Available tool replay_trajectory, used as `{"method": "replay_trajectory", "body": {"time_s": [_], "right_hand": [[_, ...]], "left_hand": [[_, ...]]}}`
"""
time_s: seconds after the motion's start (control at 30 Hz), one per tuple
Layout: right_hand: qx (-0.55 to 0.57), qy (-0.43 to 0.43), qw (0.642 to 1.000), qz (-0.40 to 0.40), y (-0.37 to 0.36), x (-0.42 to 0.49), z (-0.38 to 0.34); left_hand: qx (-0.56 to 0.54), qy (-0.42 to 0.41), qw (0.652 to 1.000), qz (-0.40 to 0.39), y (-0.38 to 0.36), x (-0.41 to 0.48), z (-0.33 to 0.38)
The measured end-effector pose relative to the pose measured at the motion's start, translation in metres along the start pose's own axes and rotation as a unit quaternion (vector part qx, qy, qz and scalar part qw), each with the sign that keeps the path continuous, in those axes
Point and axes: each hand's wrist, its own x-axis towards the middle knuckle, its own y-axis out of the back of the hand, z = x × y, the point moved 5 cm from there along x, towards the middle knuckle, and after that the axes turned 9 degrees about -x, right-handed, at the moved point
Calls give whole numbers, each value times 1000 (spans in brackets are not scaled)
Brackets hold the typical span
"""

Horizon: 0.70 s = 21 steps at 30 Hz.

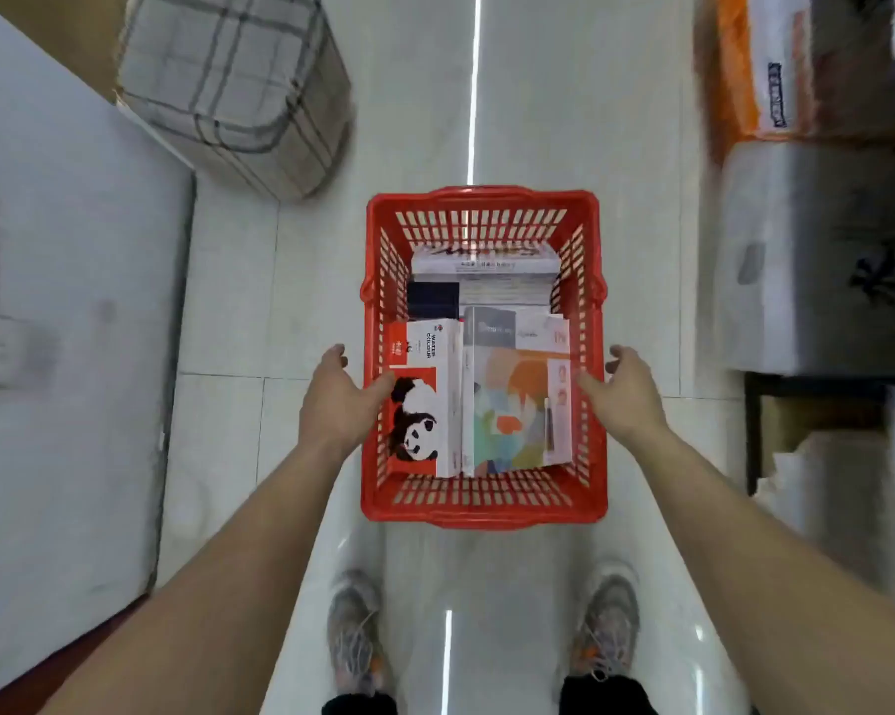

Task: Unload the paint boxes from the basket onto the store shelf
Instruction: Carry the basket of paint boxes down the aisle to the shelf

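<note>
A red plastic basket (484,508) stands on the tiled floor in front of my feet. Several paint boxes lie inside it: a red and white box with pandas (418,423) at near left, a pastel-patterned box (515,412) at near right, a dark navy box (432,299) and white boxes (486,263) at the far end. My left hand (339,402) is at the basket's left rim and my right hand (631,392) at its right rim. Both hands have fingers spread and thumbs resting on the rim, and neither holds a box.
A plaid fabric bag (234,85) sits on the floor at upper left beside a low white surface (63,301). On the right, blurred shelving (817,250) holds wrapped goods, with an orange package (744,64) above. My shoes (355,632) stand just behind the basket.
</note>
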Motion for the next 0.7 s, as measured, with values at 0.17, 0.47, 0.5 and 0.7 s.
{"method": "replay_trajectory", "body": {"time_s": [0.17, 0.47, 0.5, 0.7], "right_hand": [[28, 24, 999, 17, -35, 46, 15], [61, 80, 994, 45, -28, 34, 23], [69, 81, 993, 45, -21, 23, 22], [90, 62, 994, 8, 83, -89, -18]], "left_hand": [[-56, -8, 998, -8, -47, 54, -29], [-44, -71, 995, 50, -40, 42, -32], [-45, -71, 995, 48, -34, 30, -26], [-15, -58, 998, 37, 51, -78, 65]]}}
